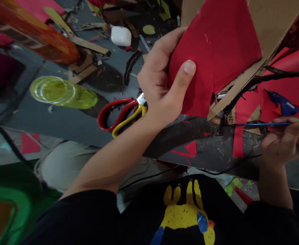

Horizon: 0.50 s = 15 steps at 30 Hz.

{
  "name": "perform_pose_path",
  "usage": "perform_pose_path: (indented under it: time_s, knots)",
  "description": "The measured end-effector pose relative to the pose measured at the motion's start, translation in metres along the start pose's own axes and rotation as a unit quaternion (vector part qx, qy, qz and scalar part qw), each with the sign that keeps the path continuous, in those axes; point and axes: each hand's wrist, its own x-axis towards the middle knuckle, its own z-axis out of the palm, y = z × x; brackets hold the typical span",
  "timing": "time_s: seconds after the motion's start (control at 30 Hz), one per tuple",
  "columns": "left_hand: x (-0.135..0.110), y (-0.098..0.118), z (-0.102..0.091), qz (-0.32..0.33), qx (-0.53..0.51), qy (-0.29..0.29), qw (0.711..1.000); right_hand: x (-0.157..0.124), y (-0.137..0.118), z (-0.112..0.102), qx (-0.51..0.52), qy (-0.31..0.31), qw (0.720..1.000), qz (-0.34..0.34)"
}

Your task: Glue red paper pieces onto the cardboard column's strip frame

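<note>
My left hand is closed on a folded red paper-covered cardboard piece, its thumb lying flat on the red face. Brown cardboard shows behind the red face. At the right edge, my right hand pinches a thin blue paintbrush, whose dark tip points left beneath the cardboard. Near that tip runs a dark twig beside a narrow cardboard strip. Scissors with red and yellow handles lie by my left wrist, their blades mostly hidden.
A blue glue gun rests on red paper at the right. On the left are a yellow-green bottle, an orange bottle and a white case. Paper scraps, twigs and a black cable lie about.
</note>
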Motion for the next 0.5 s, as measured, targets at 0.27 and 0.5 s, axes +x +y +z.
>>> perform_pose_path:
  time_s: [0.27, 0.5]
  knots:
    - [-0.0011, 0.0030, 0.0011, -0.039, -0.010, 0.016, 0.999, -0.0024, -0.0020, -0.0007, -0.010, -0.029, 0.999, 0.014]
    - [-0.0007, -0.0002, 0.0005, -0.015, -0.019, 0.009, 1.000, -0.0024, -0.0012, -0.0021, -0.002, -0.025, 1.000, -0.016]
